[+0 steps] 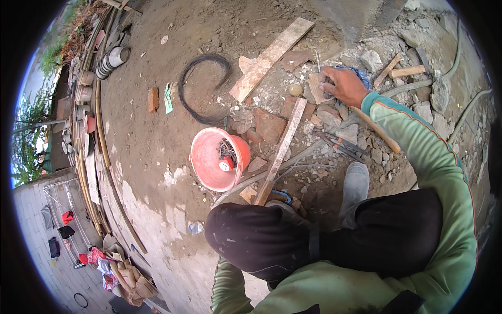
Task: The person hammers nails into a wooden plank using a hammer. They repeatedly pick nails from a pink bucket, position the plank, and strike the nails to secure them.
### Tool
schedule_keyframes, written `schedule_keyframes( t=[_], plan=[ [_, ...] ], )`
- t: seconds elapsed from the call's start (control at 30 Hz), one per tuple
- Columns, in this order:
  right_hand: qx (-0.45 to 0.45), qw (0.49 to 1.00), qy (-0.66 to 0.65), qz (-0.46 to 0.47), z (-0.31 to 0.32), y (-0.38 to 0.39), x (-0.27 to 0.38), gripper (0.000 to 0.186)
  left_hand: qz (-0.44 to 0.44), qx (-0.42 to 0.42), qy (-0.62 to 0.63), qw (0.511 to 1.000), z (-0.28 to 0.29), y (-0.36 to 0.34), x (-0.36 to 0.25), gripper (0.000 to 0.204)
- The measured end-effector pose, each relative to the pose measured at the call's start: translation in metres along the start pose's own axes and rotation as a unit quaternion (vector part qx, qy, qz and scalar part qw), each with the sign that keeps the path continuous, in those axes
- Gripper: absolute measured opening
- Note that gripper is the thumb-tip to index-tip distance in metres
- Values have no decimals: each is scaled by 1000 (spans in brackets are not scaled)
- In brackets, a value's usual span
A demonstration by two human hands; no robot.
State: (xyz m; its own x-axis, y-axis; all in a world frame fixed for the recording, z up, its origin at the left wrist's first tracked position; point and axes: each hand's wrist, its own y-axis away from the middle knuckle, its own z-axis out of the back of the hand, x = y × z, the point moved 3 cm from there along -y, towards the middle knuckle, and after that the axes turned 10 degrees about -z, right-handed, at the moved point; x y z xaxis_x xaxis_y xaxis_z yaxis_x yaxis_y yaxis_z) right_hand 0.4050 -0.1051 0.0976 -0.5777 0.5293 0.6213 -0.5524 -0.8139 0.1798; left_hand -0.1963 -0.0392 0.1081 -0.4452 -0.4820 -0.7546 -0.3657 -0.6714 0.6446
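A: Where's the right hand [342,86]?
B: Reaching out over the rubble, low above the ground [141,47], with its fingers curled and drawn in close.
A: Gripping something?
B: I can't tell. The fingertips are at the right edge of a small wooden piece [315,89], but whether they pinch it or only rest there is hidden.
A: And the left hand?
B: Out of view, so I can't say how it stands. Only the left sleeve [230,288] shows, beside the knee.
A: So the wooden piece is nearest the right hand?
B: Yes, just left of its fingers, flat among broken stones. Some blue plastic [361,76] lies right behind the wrist.
A: What about the long narrow board [285,149]?
B: It slants across the ground; its far end stops just short of the wooden piece, its near end comes close to the knee. The wider board [272,60] lies farther out, left of the hand.
A: The pliers [342,146]?
B: Below the hand, well apart from it, near the toe of the boot [355,183].
A: And the bucket [206,162]?
B: Left of the narrow board, its mouth tilted toward us, with a red object [226,164] against its inner wall.
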Motion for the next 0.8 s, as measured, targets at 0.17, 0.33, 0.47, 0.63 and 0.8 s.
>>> schedule_keyframes(
  t=[0.17, 0.33, 0.47, 0.63, 0.8],
  plan=[
    [60, 998, 14, 2, -6, 12, 11, 22, 45, 242, -100, 964, -14, -64, -105, 50],
    [91, 992, -80, -28, -36, 13, -21, 22, -57, 404, -504, 761, -127, -129, -172, 73],
    [71, 989, -123, -34, -38, 4, -24, 22, -131, 290, -663, 677, -217, -199, -117, 75],
    [77, 982, -167, -38, -44, -6, -22, 22, -163, 170, -486, 842, -231, -218, -60, 55],
    [44, 984, -171, -30, -34, -16, -10, 21, -180, 222, -169, 943, -204, -263, -38, 36]
  ],
)
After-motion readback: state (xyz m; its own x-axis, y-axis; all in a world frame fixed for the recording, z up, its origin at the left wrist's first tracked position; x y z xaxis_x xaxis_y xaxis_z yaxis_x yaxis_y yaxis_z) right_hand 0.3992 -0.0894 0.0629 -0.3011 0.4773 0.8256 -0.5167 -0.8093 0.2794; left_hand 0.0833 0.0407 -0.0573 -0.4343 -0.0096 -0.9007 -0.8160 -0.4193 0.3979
